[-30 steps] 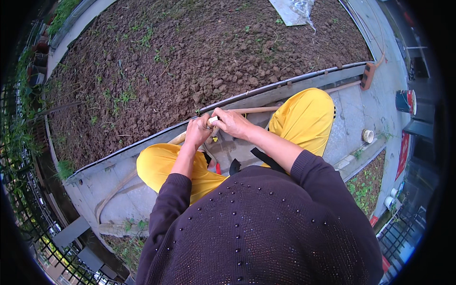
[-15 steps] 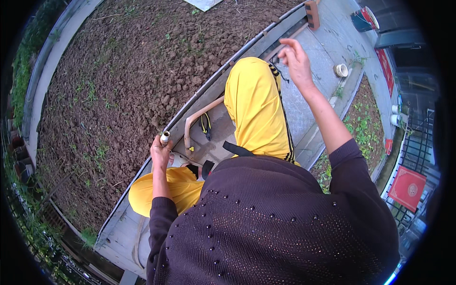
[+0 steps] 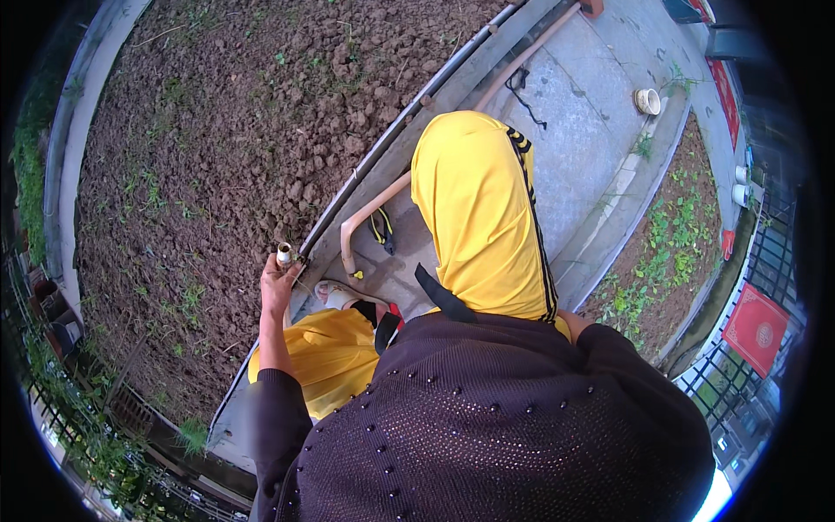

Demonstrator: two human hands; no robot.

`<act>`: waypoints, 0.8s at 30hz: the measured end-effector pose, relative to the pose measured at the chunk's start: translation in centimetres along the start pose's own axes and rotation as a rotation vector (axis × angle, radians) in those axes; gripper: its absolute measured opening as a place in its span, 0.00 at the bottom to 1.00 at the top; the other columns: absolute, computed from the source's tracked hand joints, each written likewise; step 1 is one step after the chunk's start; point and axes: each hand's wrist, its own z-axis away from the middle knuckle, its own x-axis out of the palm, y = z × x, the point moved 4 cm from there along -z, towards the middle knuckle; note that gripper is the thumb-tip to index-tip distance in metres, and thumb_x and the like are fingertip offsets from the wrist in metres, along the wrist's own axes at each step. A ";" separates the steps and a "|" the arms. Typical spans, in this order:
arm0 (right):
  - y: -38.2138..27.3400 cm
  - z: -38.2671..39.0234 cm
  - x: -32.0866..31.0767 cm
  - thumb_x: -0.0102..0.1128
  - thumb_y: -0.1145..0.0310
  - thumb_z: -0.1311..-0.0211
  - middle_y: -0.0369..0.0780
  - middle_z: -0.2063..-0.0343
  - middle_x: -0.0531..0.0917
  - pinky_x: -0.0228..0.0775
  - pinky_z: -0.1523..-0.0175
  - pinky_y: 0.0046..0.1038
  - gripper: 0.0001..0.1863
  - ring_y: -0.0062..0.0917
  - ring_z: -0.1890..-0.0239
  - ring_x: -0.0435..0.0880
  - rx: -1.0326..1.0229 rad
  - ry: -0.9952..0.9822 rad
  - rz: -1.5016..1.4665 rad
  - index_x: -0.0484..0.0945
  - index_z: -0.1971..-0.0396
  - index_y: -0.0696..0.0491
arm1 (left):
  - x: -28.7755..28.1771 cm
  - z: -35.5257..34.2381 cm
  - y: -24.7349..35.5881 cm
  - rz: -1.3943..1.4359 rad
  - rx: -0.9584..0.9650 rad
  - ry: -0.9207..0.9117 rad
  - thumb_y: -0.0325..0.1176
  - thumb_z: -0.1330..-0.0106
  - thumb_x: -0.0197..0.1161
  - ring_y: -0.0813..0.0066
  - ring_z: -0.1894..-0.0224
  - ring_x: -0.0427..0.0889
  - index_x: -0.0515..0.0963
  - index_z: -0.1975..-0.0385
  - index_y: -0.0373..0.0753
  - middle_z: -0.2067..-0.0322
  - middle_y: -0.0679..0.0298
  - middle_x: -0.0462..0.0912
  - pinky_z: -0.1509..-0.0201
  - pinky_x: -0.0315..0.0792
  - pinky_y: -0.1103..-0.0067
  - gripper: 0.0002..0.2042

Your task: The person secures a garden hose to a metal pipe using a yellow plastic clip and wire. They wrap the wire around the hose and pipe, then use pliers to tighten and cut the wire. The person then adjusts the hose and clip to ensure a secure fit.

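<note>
My left hand (image 3: pixel 277 287) is closed around a short pipe end with a pale, hollow threaded-looking fitting (image 3: pixel 284 253), held upright at the edge of the soil bed. My right hand (image 3: pixel 567 324) is down beside my right thigh, mostly hidden by the yellow trouser leg (image 3: pixel 474 217); its fingers do not show. Between my legs a beige hose (image 3: pixel 350 230) bends down to a small yellow end piece close to the concrete. Right beside the hose lie pliers (image 3: pixel 381 230) with yellow and black handles. A thin black cord (image 3: pixel 524 91) lies on the concrete beyond my right knee.
A dug soil bed (image 3: pixel 235 157) with clods and weeds fills the left, bordered by a low concrete edge. A round whitish pot (image 3: pixel 647 102) stands at the right. Beyond it is a narrow planted strip (image 3: pixel 652 252). A red square panel (image 3: pixel 756 331) is at far right.
My right hand has come down from its raised place beyond the knee to beside my thigh. My left hand still grips the pipe end. The view has shifted slightly.
</note>
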 end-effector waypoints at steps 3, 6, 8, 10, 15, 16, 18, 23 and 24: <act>-2.3 0.1 -1.0 0.46 0.59 0.30 0.41 0.67 0.85 0.75 0.65 0.35 0.13 0.30 0.67 0.84 -0.065 0.056 0.046 0.77 0.59 0.50 | 0.7 -1.3 -0.8 -0.053 -0.044 -0.026 0.27 0.37 0.67 0.85 0.67 0.71 0.74 0.64 0.38 0.70 0.75 0.76 0.59 0.69 0.83 0.08; -4.3 0.4 -1.7 0.46 0.58 0.30 0.42 0.67 0.85 0.75 0.64 0.36 0.14 0.31 0.67 0.84 -0.100 0.101 0.086 0.77 0.59 0.50 | 2.6 -2.5 0.0 -0.076 -0.063 -0.076 0.27 0.37 0.68 0.84 0.68 0.69 0.74 0.63 0.37 0.71 0.74 0.74 0.61 0.69 0.82 0.09; -5.4 0.7 -2.3 0.46 0.58 0.30 0.42 0.68 0.85 0.75 0.64 0.36 0.14 0.32 0.67 0.84 -0.113 0.120 0.122 0.77 0.59 0.50 | 3.5 -3.2 0.3 -0.165 -0.087 -0.130 0.29 0.40 0.70 0.82 0.69 0.68 0.73 0.63 0.35 0.73 0.71 0.73 0.64 0.68 0.80 0.12; -5.2 1.3 -2.4 0.46 0.58 0.30 0.43 0.68 0.85 0.74 0.64 0.37 0.14 0.32 0.67 0.84 -0.102 0.137 0.145 0.77 0.59 0.51 | 5.0 -4.5 1.1 -0.267 -0.164 -0.243 0.30 0.42 0.71 0.79 0.68 0.70 0.73 0.60 0.34 0.71 0.66 0.76 0.61 0.70 0.79 0.15; -5.6 2.3 -2.4 0.45 0.57 0.29 0.44 0.68 0.84 0.74 0.63 0.38 0.15 0.34 0.66 0.84 -0.058 0.144 0.252 0.77 0.59 0.51 | 6.9 -7.0 -0.9 -0.405 -0.135 -0.320 0.35 0.44 0.73 0.61 0.61 0.83 0.75 0.54 0.34 0.64 0.53 0.84 0.54 0.75 0.69 0.21; -5.7 2.5 -2.5 0.45 0.57 0.29 0.44 0.68 0.84 0.74 0.63 0.38 0.15 0.35 0.66 0.84 -0.045 0.142 0.268 0.77 0.59 0.51 | 7.1 -7.6 -1.5 -0.451 -0.121 -0.337 0.38 0.45 0.74 0.51 0.57 0.83 0.75 0.53 0.35 0.61 0.50 0.84 0.53 0.75 0.65 0.23; -5.5 3.2 -2.4 0.45 0.57 0.29 0.45 0.68 0.84 0.74 0.63 0.39 0.15 0.35 0.66 0.84 -0.021 0.137 0.302 0.77 0.59 0.51 | 7.2 -7.8 -2.1 -0.535 -0.149 -0.332 0.40 0.46 0.74 0.49 0.56 0.83 0.75 0.53 0.36 0.60 0.50 0.84 0.52 0.76 0.63 0.23; -5.8 4.4 -2.8 0.44 0.56 0.29 0.46 0.69 0.84 0.74 0.62 0.40 0.16 0.37 0.66 0.84 0.018 0.138 0.346 0.76 0.59 0.51 | 7.3 -7.8 -2.1 -0.601 -0.137 -0.327 0.42 0.46 0.74 0.50 0.57 0.83 0.75 0.54 0.39 0.61 0.51 0.84 0.54 0.77 0.62 0.23; -6.1 4.7 -2.8 0.44 0.56 0.29 0.46 0.69 0.84 0.74 0.62 0.40 0.16 0.37 0.66 0.84 0.023 0.142 0.346 0.76 0.59 0.52 | 7.3 -8.0 -2.0 -0.619 -0.163 -0.341 0.44 0.47 0.74 0.50 0.60 0.84 0.76 0.56 0.39 0.64 0.52 0.85 0.56 0.78 0.62 0.23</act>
